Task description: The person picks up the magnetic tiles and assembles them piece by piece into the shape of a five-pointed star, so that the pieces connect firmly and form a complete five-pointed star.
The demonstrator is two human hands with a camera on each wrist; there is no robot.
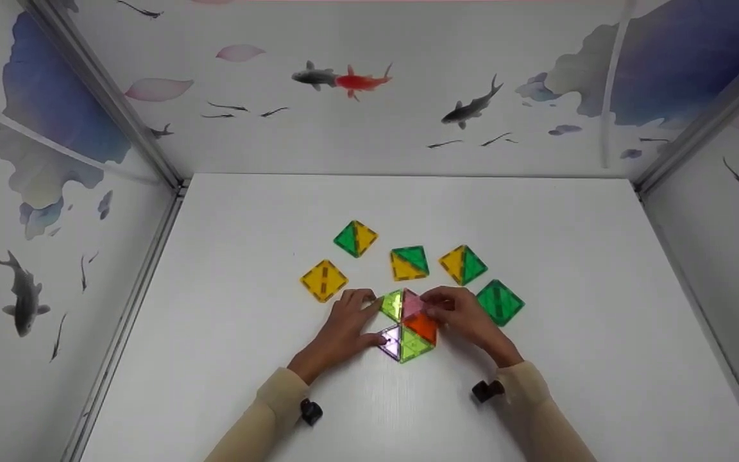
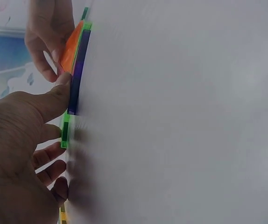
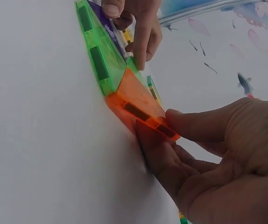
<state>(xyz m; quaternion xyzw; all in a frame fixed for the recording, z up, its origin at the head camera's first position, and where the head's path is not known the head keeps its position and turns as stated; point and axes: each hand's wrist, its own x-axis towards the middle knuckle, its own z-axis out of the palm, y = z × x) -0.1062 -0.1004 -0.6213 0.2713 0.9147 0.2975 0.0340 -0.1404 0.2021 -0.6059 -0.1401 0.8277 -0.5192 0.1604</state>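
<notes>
Translucent triangular magnetic tiles lie edge to edge on the table, forming part of a fan. My left hand (image 1: 344, 326) has its thumb on the purple tile (image 1: 390, 342), while its forefinger touches the upper light green tile (image 1: 392, 306). At the other side, my right hand (image 1: 469, 316) pinches the orange tile (image 3: 141, 100) between thumb and finger; that tile looks tilted off the table in the right wrist view. The pink tile (image 1: 412, 304) sits beside the right fingertips. A lower light green tile (image 1: 415, 346) adjoins the purple and orange ones.
Behind the hands lie several diamond-shaped tile pairs: a yellow pair (image 1: 324, 281), a green pair (image 1: 500, 302) and mixed green-and-yellow pairs (image 1: 355, 239). The white table (image 1: 247, 218) meets printed panels at the back and sides.
</notes>
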